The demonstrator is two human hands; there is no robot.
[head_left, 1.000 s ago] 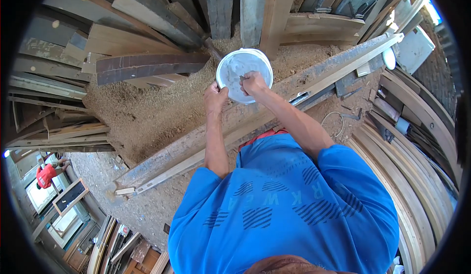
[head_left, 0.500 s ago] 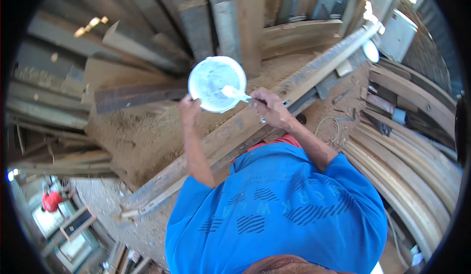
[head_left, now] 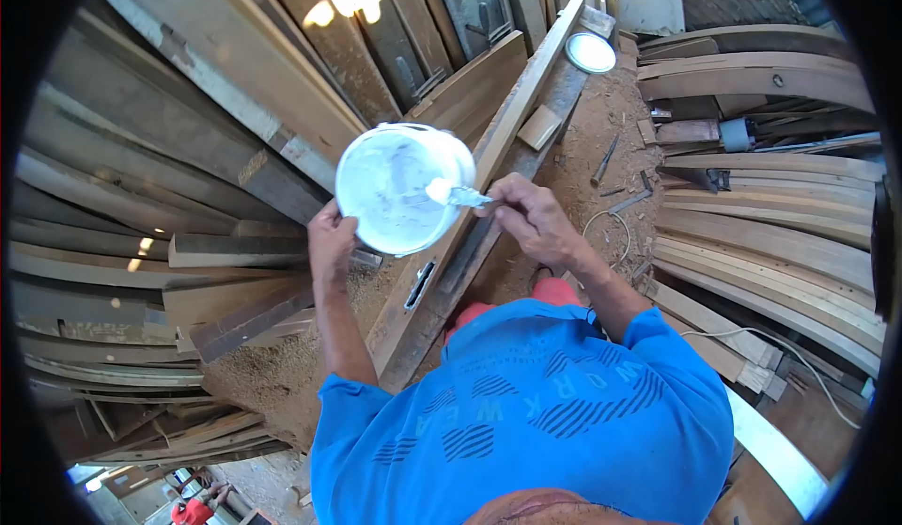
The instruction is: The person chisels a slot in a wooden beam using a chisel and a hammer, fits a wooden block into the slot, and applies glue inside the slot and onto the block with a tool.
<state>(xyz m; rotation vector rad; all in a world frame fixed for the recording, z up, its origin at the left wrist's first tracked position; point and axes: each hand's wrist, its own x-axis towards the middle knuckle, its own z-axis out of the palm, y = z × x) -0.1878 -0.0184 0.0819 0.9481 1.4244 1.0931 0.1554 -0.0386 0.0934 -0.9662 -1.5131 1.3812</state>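
Note:
My left hand (head_left: 333, 241) is closed on the rim of a white bucket (head_left: 349, 191), thumb over the edge. The bucket tilts toward me, and white paste (head_left: 395, 172) coats its inside. In my right hand (head_left: 534, 215), fingers pinch the handle end of a small flat tool (head_left: 467, 198) smeared with white. A white lump sits on its tip, over the bucket's opening. The paste hides whether it is a brush or a putty knife. Below the bucket lies a long wooden beam (head_left: 489, 163) with a metal lock plate (head_left: 419, 285) set into it.
A round white lid (head_left: 590, 53) lies on a board beyond the beam. Stacked planks (head_left: 770, 243) line the right side, and timber (head_left: 113, 163) leans at the left. Tools (head_left: 606, 160) and a cable lie on the dusty ground. A person in red (head_left: 193, 511) is far off at lower left.
My view has turned, so the beam runs more steeply and the lid sits further left. The bucket appears larger and slightly lower. Both hands keep their holds, the tool still over the bucket.

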